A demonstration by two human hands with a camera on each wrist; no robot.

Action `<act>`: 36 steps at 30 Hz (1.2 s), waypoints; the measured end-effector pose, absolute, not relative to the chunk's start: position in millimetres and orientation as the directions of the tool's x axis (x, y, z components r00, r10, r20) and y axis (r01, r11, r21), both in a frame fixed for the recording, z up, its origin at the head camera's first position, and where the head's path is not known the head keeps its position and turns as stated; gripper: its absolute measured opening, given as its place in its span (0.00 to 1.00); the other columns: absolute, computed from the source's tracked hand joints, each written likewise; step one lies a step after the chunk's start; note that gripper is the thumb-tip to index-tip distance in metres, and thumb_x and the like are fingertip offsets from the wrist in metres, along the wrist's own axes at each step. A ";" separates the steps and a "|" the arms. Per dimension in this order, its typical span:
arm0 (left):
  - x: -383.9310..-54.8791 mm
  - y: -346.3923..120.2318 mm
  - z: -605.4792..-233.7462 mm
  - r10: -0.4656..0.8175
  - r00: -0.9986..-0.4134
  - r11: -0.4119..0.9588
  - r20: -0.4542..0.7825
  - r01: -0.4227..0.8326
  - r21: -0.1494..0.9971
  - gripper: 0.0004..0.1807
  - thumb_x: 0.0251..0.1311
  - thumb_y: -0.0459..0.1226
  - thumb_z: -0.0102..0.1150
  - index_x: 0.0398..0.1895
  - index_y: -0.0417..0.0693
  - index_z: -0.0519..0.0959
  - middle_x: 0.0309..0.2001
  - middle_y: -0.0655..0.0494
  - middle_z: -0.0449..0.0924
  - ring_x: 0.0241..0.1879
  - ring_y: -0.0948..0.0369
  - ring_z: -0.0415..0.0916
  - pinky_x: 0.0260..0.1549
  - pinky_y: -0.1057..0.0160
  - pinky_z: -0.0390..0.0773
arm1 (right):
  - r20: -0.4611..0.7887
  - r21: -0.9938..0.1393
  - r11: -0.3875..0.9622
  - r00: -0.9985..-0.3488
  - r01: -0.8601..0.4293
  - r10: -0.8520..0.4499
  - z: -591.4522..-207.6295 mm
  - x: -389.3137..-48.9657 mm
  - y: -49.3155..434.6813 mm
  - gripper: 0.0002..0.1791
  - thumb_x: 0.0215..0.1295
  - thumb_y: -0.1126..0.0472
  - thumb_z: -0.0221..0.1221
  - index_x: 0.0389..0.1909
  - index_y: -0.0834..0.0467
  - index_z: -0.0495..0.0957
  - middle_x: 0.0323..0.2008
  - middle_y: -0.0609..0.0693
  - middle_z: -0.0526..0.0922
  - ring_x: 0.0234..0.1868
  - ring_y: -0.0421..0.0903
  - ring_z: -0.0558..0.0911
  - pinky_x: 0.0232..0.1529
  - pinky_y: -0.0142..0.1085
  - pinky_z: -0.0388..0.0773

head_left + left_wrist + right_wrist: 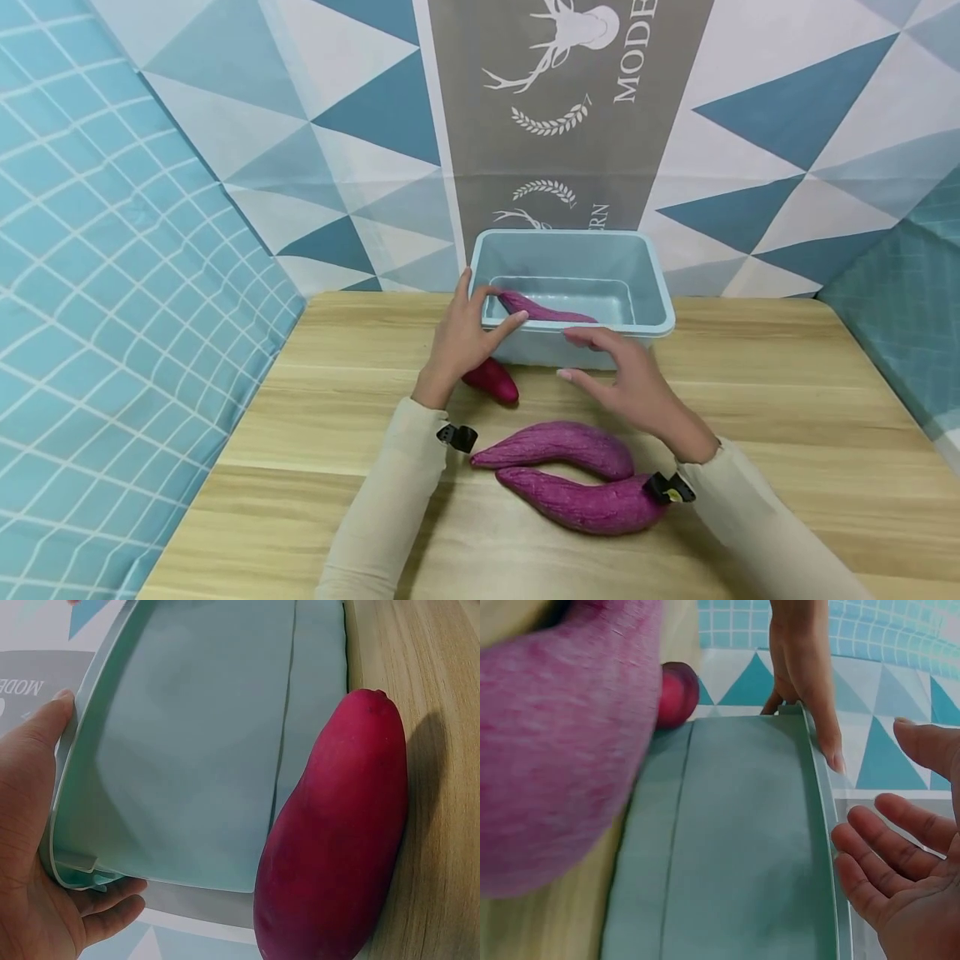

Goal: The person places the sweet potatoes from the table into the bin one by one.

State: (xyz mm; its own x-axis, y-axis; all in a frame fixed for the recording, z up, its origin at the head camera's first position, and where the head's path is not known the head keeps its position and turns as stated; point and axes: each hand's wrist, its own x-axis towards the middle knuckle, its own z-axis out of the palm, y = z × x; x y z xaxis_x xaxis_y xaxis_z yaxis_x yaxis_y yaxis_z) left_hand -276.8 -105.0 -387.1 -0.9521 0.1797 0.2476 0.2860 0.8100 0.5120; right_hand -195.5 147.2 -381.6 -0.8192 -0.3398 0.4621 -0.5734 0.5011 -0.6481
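Nearest, on the wooden table [787, 408], lying crosswise with right ends apparently touching: a thick purple sweet potato [577, 502] and, just beyond, a curved purple sweet potato [558, 444]. Farther on, toward the right, the right hand [626, 375], holding nothing, thumb well apart from lightly bent fingers, fingertips close to the tub's front rim; impossible to tell whether touching. Toward the left, partly under the left wrist, a smooth red sweet potato [497, 385]. Above it, the left hand [459, 333], astride the front left corner of a pale blue tub [540, 350], thumb and fingers spread. Inside the tub, along the front wall, a slender purple sweet potato [543, 312]: nearer the left hand, just right of its bent finger, long axis running left to right, left end farther back. Behind everything, a cloth [757, 100] of blue and white triangles.
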 end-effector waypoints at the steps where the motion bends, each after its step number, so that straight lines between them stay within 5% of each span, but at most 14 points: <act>1: -276.8 -104.9 -387.0 0.180 -0.952 0.811 0.246 0.286 0.511 0.39 0.61 0.68 0.55 0.65 0.52 0.73 0.83 0.44 0.42 0.74 0.41 0.62 0.56 0.37 0.78 | 0.457 -0.649 0.502 -0.820 -0.572 -0.343 -383.1 -192.6 149.6 0.28 0.61 0.59 0.71 0.62 0.55 0.77 0.59 0.54 0.84 0.59 0.51 0.82 0.60 0.48 0.78; 21: -276.4 -104.1 -385.2 0.176 -0.954 0.798 0.244 0.283 0.532 0.37 0.61 0.68 0.56 0.63 0.55 0.72 0.83 0.46 0.41 0.73 0.40 0.64 0.53 0.36 0.79 | 0.336 -0.693 0.559 -0.890 -0.456 -0.308 -419.5 -154.9 173.8 0.29 0.62 0.56 0.70 0.64 0.52 0.76 0.57 0.49 0.84 0.56 0.47 0.82 0.58 0.48 0.79; 36: -276.8 -104.7 -387.1 0.184 -0.950 0.786 0.252 0.296 0.542 0.37 0.62 0.67 0.55 0.64 0.54 0.73 0.83 0.46 0.40 0.73 0.40 0.64 0.46 0.40 0.81 | 0.263 -0.752 0.502 -0.893 -0.427 -0.366 -443.1 -147.0 175.1 0.30 0.62 0.56 0.70 0.65 0.53 0.75 0.56 0.55 0.85 0.54 0.55 0.84 0.56 0.48 0.81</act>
State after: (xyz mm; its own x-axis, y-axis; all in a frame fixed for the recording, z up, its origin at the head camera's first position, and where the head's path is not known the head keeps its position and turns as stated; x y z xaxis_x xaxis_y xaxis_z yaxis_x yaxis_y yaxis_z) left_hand -276.8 -104.7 -387.1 -0.9500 0.1839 0.2524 0.2963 0.7861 0.5424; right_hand -147.0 175.1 -443.1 -0.8929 -0.3657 0.2628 -0.4269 0.5020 -0.7521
